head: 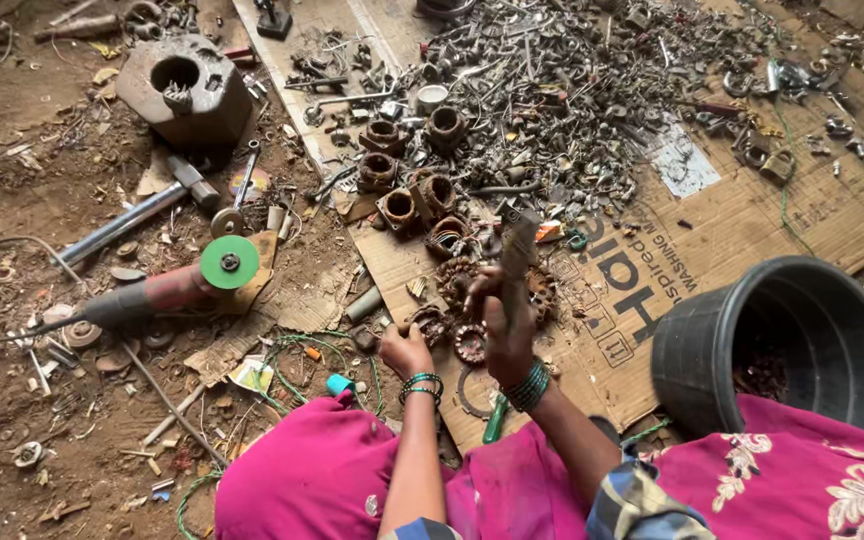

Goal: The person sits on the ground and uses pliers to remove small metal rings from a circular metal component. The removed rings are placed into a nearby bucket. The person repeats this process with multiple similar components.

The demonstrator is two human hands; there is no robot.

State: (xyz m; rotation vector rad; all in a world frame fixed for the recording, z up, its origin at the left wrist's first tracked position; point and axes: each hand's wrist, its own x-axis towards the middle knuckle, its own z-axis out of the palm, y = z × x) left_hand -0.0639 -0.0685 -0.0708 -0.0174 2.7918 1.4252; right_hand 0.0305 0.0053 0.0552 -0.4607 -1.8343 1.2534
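1. Fingers of the right hand (pixel 505 318) are wrapped tight round the handle of a hammer (pixel 517 252); its blurred metal head stands raised above the work, tilted slightly to the right.
2. Fingers of the left hand (pixel 407 350) are curled narrow on a small rusty motor core (pixel 430 322), pinning it to the cardboard sheet (pixel 712 235) just left of the hammer hand.
3. Head view, near the hands: more rusty wound cores lie touching one another, one round one (pixel 470 343) just beside the held piece and others in a row (pixel 399 208) running up toward the big heap of scrap metal (pixel 572 90).
4. To the right a black plastic tub (pixel 712 350) stands on its base, tipped toward the camera, with dark bits at the bottom. To the left, on the dirt, lies an angle grinder (pixel 167 290) with a green disc, and farther up a heavy metal block (pixel 184 90) with a round hole.
5. Judging by the pose, the step in hand is a strike on the held core, hammer up and not yet landed.
6. The next blow calls for a true aim onto the core and clear of the left fingertips, which sit very close to where the head would land; a slip could catch them or skid the piece off the cardboard.
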